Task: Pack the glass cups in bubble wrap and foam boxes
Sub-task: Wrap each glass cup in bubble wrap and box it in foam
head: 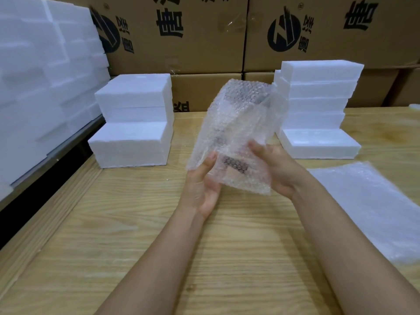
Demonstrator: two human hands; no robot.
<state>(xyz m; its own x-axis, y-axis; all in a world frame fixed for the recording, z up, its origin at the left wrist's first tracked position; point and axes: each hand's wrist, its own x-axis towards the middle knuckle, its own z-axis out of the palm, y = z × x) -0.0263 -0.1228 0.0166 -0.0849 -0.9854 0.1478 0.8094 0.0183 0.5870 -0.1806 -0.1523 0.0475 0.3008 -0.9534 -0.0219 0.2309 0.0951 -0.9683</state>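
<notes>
A clear bubble wrap bag [236, 123] stands upright above the middle of the wooden table [136, 235], held between both hands. My left hand [203, 185] grips its lower left edge, thumb on the front. My right hand [276, 169] holds the lower right side, fingers curled round the wrap. Something dark shows through the bubbles low in the bag; I cannot make out a glass cup. White foam boxes are stacked at the left [134, 123] and at the right [318, 105] behind the bag.
A flat pile of bubble wrap sheets [372, 208] lies on the table at the right. A tall wall of foam blocks [41, 76] fills the far left. Printed cardboard cartons [204, 30] line the back.
</notes>
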